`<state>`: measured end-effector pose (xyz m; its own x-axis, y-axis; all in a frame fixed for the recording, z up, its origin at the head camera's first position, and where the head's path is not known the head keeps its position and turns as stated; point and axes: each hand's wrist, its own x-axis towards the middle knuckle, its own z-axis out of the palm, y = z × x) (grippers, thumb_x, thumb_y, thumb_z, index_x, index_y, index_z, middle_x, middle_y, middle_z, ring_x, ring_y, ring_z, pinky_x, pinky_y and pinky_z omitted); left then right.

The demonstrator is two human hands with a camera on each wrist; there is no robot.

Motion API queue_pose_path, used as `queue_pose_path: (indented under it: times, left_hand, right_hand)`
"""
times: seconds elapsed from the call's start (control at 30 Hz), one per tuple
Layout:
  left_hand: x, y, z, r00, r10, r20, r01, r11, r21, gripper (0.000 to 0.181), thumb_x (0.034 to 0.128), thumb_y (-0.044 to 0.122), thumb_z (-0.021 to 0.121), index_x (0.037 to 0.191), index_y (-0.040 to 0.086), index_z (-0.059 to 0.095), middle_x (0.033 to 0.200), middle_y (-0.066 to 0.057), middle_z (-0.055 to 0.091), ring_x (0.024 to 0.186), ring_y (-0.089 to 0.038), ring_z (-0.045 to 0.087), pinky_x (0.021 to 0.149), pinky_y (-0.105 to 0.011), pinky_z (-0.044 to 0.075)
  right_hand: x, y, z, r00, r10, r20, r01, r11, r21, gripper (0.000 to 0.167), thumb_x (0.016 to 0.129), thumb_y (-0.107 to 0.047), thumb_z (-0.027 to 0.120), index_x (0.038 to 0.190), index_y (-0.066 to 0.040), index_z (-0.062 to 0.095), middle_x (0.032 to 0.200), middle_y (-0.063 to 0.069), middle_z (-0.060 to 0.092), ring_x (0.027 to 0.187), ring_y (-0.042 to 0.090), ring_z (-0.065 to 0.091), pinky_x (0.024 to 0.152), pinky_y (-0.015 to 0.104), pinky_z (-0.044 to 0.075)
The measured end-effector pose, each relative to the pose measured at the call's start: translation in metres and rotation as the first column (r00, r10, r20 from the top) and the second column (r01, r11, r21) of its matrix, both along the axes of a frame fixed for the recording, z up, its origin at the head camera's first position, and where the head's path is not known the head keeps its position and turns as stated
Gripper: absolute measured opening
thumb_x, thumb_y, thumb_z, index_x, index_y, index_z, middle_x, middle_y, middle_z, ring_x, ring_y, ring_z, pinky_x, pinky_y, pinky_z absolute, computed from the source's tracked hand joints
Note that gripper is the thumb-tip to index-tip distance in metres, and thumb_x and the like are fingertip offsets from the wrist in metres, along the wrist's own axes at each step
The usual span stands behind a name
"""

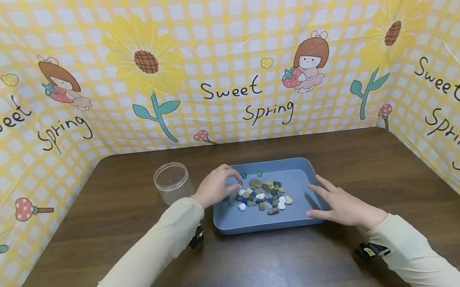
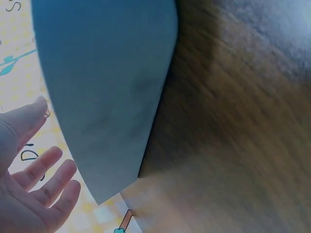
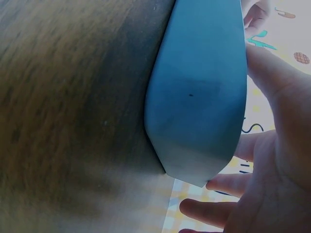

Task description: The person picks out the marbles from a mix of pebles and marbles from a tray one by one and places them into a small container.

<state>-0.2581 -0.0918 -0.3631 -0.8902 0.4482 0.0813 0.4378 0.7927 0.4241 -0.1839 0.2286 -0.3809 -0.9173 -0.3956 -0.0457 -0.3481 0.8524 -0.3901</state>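
Observation:
A blue-grey rectangular tray holds a loose heap of pebbles in white, grey and tan, with blue and green glass marbles among and behind them. Over its left side, my left hand has thumb and forefinger together at a small reddish piece, mostly hidden by the fingertips. In the left wrist view, a bit of it shows beside the fingers, which are spread. My right hand rests at the tray's right rim, fingers extended and apart, thumb over the near right corner.
A clear round jar stands on the brown wooden table, left of the tray and close to my left wrist. Yellow checked cloth with printed flowers surrounds the table at the back and sides.

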Motion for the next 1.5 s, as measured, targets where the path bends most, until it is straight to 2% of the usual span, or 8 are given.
queue_pose_path:
  times: [0.2, 0.43, 0.77, 0.9, 1.17, 1.37, 1.5]
  left_hand:
    - [0.0, 0.0, 0.001, 1.0, 0.008, -0.014, -0.007, 0.998, 0.063, 0.011, 0.0876, 0.024, 0.066, 0.096, 0.018, 0.069, 0.118, -0.005, 0.057, 0.112, -0.021, 0.055, 0.098, -0.04, 0.047]
    - [0.0, 0.0, 0.0, 0.998, -0.005, -0.064, 0.01, 0.997, 0.078, 0.012, 0.0881, 0.027, 0.065, 0.097, 0.019, 0.068, 0.128, -0.008, 0.053, 0.12, -0.025, 0.051, 0.102, -0.043, 0.044]
    - [0.002, -0.002, 0.008, 0.99, -0.024, -0.138, 0.042, 0.991, 0.13, 0.012, 0.0869, 0.027, 0.066, 0.094, 0.018, 0.069, 0.134, -0.011, 0.051, 0.127, -0.029, 0.047, 0.106, -0.049, 0.039]
    - [0.002, -0.004, 0.013, 0.988, -0.025, -0.155, 0.051, 0.984, 0.171, 0.011, 0.0871, 0.026, 0.066, 0.093, 0.018, 0.069, 0.133, -0.01, 0.052, 0.127, -0.027, 0.047, 0.106, -0.047, 0.039]
    - [0.003, -0.013, 0.028, 0.987, 0.009, -0.162, 0.032, 0.969, 0.247, 0.013, 0.0856, 0.024, 0.068, 0.095, 0.016, 0.069, 0.127, -0.006, 0.055, 0.127, -0.025, 0.046, 0.108, -0.045, 0.037]
    - [0.003, -0.03, 0.04, 0.984, 0.066, -0.163, -0.014, 0.954, 0.3, 0.014, 0.0864, 0.025, 0.067, 0.097, 0.015, 0.068, 0.126, -0.006, 0.055, 0.127, -0.023, 0.046, 0.108, -0.044, 0.036]
    - [0.003, -0.046, 0.047, 0.979, 0.091, -0.182, -0.022, 0.938, 0.347, 0.015, 0.087, 0.023, 0.066, 0.098, 0.013, 0.068, 0.127, -0.007, 0.054, 0.126, -0.024, 0.046, 0.109, -0.044, 0.034]
  right_hand:
    - [0.001, 0.0, 0.001, 1.0, 0.001, 0.0, -0.001, 1.0, -0.003, 0.08, 0.085, -0.056, 0.057, 0.14, -0.001, 0.038, 0.151, 0.029, 0.018, 0.131, 0.051, 0.033, 0.102, 0.067, 0.028]
    - [0.001, 0.0, 0.001, 1.0, 0.0, -0.005, 0.0, 1.0, -0.004, 0.079, 0.085, -0.054, 0.057, 0.14, -0.001, 0.038, 0.151, 0.029, 0.019, 0.131, 0.052, 0.034, 0.103, 0.067, 0.027]
    - [0.001, 0.0, 0.0, 1.0, 0.004, 0.0, -0.004, 1.0, -0.005, 0.079, 0.086, -0.054, 0.057, 0.141, -0.001, 0.037, 0.151, 0.029, 0.018, 0.131, 0.052, 0.033, 0.102, 0.067, 0.028]
    - [0.0, 0.0, 0.0, 1.0, 0.004, 0.008, -0.004, 1.0, -0.006, 0.08, 0.086, -0.055, 0.057, 0.142, -0.002, 0.036, 0.151, 0.029, 0.017, 0.131, 0.052, 0.032, 0.102, 0.067, 0.029]
    - [0.0, 0.0, -0.001, 1.0, 0.005, 0.016, -0.004, 1.0, -0.012, 0.082, 0.085, -0.056, 0.056, 0.142, -0.002, 0.035, 0.152, 0.028, 0.016, 0.133, 0.051, 0.03, 0.101, 0.066, 0.031]
    - [0.0, 0.0, 0.0, 1.0, 0.004, 0.024, -0.003, 1.0, -0.014, 0.082, 0.085, -0.057, 0.056, 0.142, -0.002, 0.035, 0.152, 0.028, 0.015, 0.133, 0.051, 0.029, 0.101, 0.066, 0.031]
    - [0.0, 0.0, 0.0, 1.0, 0.003, 0.025, -0.002, 1.0, -0.015, 0.082, 0.085, -0.056, 0.057, 0.143, -0.003, 0.035, 0.152, 0.028, 0.015, 0.133, 0.051, 0.029, 0.101, 0.067, 0.029]
